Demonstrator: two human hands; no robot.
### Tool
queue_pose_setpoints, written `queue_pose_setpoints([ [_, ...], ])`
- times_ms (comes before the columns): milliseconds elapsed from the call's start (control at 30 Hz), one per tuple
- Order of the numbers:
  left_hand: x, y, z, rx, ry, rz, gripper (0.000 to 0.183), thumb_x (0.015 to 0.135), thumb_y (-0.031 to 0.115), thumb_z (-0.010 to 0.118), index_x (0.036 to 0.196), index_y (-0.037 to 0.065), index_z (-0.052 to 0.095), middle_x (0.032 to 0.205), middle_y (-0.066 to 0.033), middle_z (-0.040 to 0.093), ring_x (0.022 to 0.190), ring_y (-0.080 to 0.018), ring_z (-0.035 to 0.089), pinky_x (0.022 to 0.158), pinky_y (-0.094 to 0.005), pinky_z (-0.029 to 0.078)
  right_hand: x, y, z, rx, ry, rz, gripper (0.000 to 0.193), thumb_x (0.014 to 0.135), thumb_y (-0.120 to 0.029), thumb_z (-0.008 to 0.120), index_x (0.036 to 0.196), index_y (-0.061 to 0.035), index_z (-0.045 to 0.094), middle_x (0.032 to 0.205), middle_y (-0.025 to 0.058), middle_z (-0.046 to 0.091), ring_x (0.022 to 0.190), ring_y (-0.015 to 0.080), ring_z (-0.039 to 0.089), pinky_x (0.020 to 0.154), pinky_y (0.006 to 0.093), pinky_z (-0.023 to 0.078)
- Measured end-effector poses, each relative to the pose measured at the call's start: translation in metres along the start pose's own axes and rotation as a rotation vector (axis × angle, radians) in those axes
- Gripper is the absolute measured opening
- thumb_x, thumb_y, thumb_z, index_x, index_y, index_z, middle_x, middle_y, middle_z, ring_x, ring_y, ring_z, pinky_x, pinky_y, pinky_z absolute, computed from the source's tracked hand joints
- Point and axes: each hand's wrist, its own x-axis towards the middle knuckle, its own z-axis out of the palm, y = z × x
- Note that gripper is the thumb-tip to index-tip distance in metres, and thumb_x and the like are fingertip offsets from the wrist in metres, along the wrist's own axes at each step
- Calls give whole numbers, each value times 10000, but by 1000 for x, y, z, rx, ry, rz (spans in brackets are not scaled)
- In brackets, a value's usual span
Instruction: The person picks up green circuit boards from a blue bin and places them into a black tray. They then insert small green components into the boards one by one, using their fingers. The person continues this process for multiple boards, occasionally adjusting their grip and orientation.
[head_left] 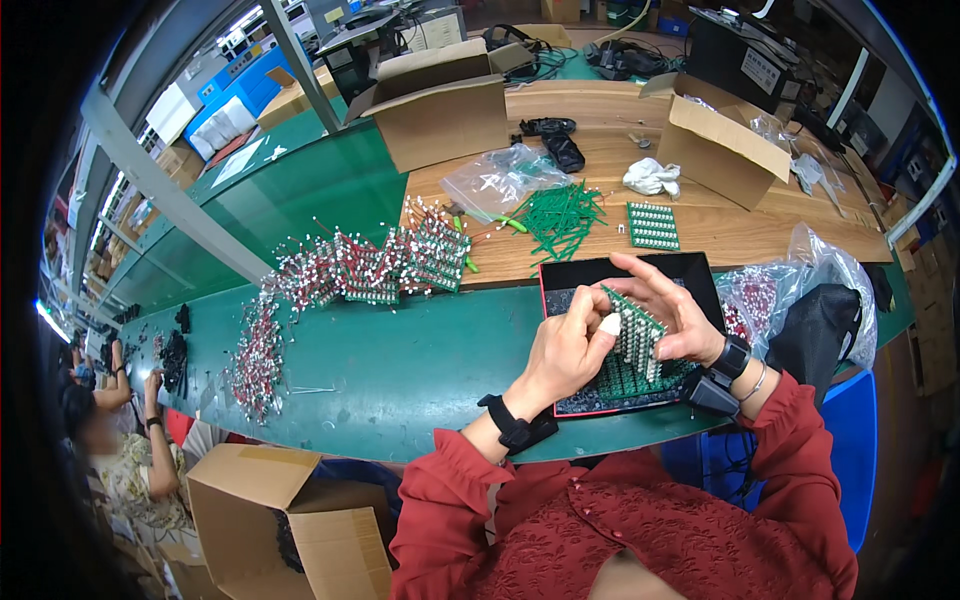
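Note:
Both of my hands hold a green circuit board panel (637, 345) with rows of small pale parts, tilted up over a shallow black box with a red rim (690, 268). My left hand (568, 352) pinches the panel's left edge between thumb and fingers. A small white spot shows at that thumb's tip; I cannot tell what it is. My right hand (680, 315) grips the panel from the right, fingers behind it and thumb in front. Beneath it, small dark pieces and more green board lie in the box, partly hidden by the hands.
Behind the box lie another board panel (653, 226), green strips (560, 222) and a crumpled white cloth (652, 177). Boards with red and white wires (370, 265) and loose wires (257, 355) lie leftward. Cardboard boxes (440, 120) stand at the back; a plastic bag (815, 290) sits right.

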Motion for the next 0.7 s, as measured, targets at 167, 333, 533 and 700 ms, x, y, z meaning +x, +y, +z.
queue_pose_setpoints([
  [167, 3, -1, 1, 161, 15, 76, 125, 944, 125, 521, 1006, 45, 448, 674, -152, 601, 626, -356, 632, 528, -427, 460, 0, 2, 1, -67, -29, 58, 1218, 569, -374, 860, 1499, -4, 167, 1390, 177, 453, 1307, 251, 435, 1125, 373, 275],
  [333, 0, -1, 2, 85, 42, 58, 96, 957, 95, 513, 954, 14, 462, 617, -108, 546, 535, -178, 558, 517, -314, 417, 1, 0, 2, 26, -37, 42, 1188, 598, -407, 836, 1499, -13, 170, 1385, 195, 455, 1288, 260, 458, 1111, 375, 312],
  [533, -1, 0, 0, 30, 74, -16, 159, 920, 148, 577, 961, 39, 468, 617, -113, 572, 541, -301, 606, 501, -381, 445, 2, -5, 3, 82, 66, 26, 1168, 610, -463, 806, 1495, -23, 183, 1385, 227, 446, 1278, 271, 476, 1097, 381, 362],
  [700, 1, 1, 1, 82, -6, 54, 168, 929, 202, 572, 985, 63, 495, 623, -116, 594, 579, -331, 626, 511, -415, 462, 4, 1, 1, -12, 38, -2, 1154, 616, -426, 823, 1493, -19, 192, 1402, 233, 427, 1290, 272, 461, 1104, 379, 343],
])
